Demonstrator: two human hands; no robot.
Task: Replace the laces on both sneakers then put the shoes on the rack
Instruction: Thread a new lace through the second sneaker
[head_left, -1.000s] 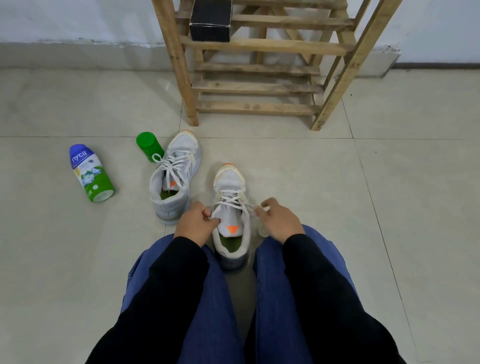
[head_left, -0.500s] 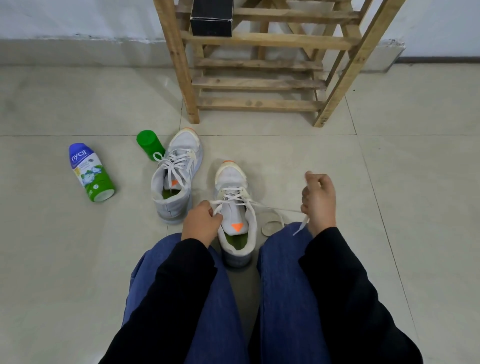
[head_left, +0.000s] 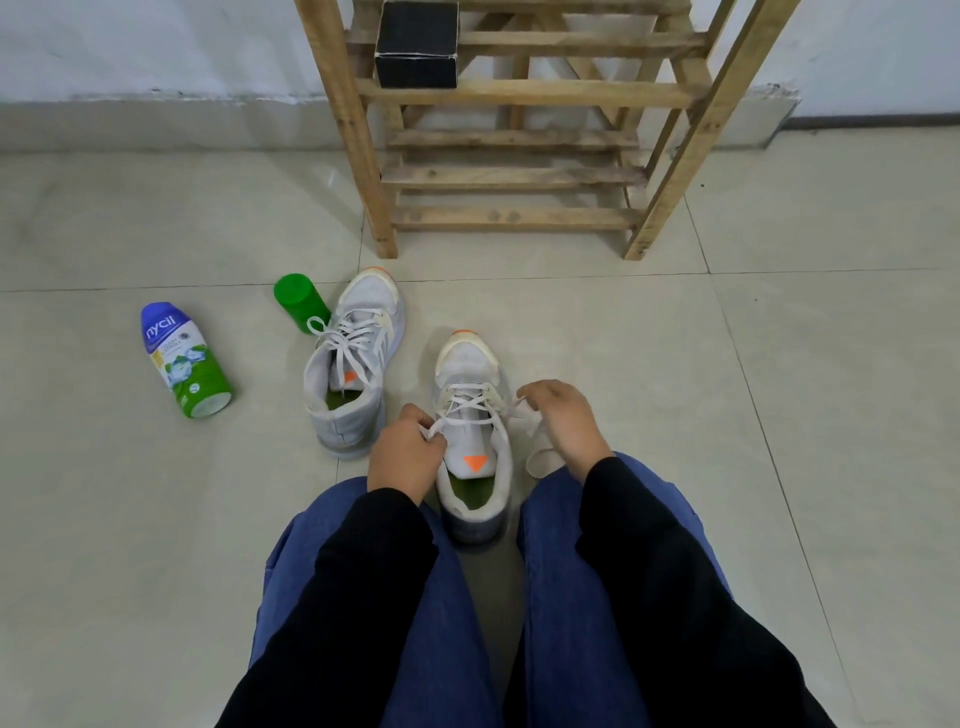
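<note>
Left hand (head_left: 405, 454) pinches lace (head_left: 470, 421) end beside near sneaker (head_left: 472, 441); right hand (head_left: 563, 421) pinches other end, fingertips hidden. Rack (head_left: 519, 176) top cut off.

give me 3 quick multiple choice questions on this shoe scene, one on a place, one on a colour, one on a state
1. Where is the black box?
A) on a shelf of the wooden rack
B) on a chair
C) on the person's lap

2. What colour is the cup lying beside the far sneaker?
A) red
B) green
C) yellow

3. What is the left hand doing?
A) holding a phone
B) pinching a lace of the near sneaker
C) lifting a can

Answers:
1 A: the box sits on a slat of the rack.
2 B: the cup is plain green all over.
3 B: the hand is curled round the white lace end at the near sneaker's side.
</note>
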